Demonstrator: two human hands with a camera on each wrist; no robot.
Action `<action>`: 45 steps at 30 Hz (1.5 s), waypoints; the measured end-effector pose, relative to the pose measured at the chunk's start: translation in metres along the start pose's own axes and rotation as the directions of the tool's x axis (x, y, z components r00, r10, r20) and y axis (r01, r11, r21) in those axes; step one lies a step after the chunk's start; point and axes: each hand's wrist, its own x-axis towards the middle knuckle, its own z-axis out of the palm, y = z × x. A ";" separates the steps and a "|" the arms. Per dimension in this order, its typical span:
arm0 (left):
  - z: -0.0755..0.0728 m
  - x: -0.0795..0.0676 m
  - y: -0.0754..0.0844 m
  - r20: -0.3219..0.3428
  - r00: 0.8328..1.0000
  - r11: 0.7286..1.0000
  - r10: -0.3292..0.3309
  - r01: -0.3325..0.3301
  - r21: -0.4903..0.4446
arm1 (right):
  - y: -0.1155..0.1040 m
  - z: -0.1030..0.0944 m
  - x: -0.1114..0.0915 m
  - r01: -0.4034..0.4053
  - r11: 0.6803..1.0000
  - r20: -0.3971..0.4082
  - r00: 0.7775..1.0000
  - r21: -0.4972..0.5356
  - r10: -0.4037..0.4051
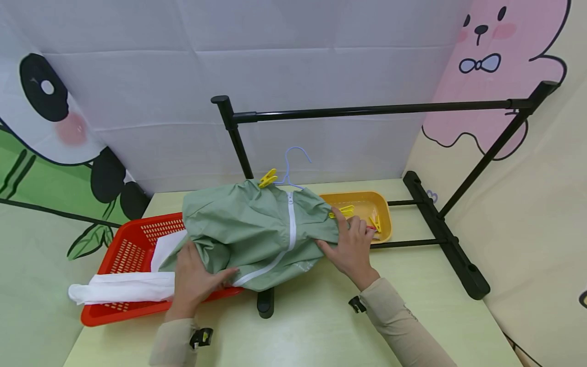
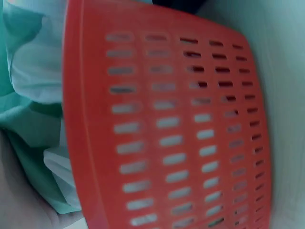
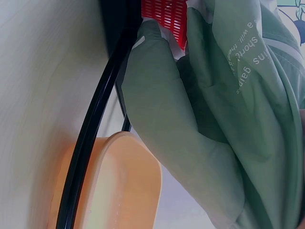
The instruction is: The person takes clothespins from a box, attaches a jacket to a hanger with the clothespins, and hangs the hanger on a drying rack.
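A light green jacket point(image 1: 247, 214) with a white zip lies across the head view, a blue hanger point(image 1: 288, 168) sticking up from its neck. A yellow clip point(image 1: 268, 178) sits at the neck, beside the hanger. My left hand point(image 1: 194, 280) grips the jacket's lower left part, its fingertips partly hidden by cloth. The right hand point(image 1: 350, 244) holds the jacket's right side, thumb on the front. Next to those fingers is another yellow clip point(image 1: 341, 211); whether it is fastened to the jacket I cannot tell. In the right wrist view, a sleeve point(image 3: 176, 114) hangs down, with printed white letters nearby.
A red basket point(image 1: 124, 311) with white cloth point(image 1: 124, 288) stands on the left, partly under the jacket. Behind the right hand is an orange tray point(image 1: 382, 204) with clips. A black rack's bar point(image 1: 367, 110) spans the back; its foot point(image 1: 458, 250) lies right.
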 end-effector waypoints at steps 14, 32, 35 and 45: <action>0.003 -0.002 0.022 0.113 0.994 1.000 0.001 -0.002 0.002 | 0.002 -0.001 -0.002 -0.022 1.000 0.036 0.999 -0.019 0.022; 0.002 -0.001 0.041 0.195 0.976 0.966 0.095 -0.138 0.219 | 0.003 -0.003 -0.003 -0.046 0.999 0.068 0.997 -0.029 0.047; 0.003 -0.001 0.045 0.176 0.976 0.955 0.132 -0.172 0.240 | 0.003 -0.003 -0.004 -0.057 0.998 0.081 0.995 -0.034 0.060; 0.007 -0.002 0.055 0.187 0.973 0.939 0.132 -0.183 0.290 | 0.004 -0.004 -0.006 -0.082 0.995 0.103 0.991 -0.058 0.087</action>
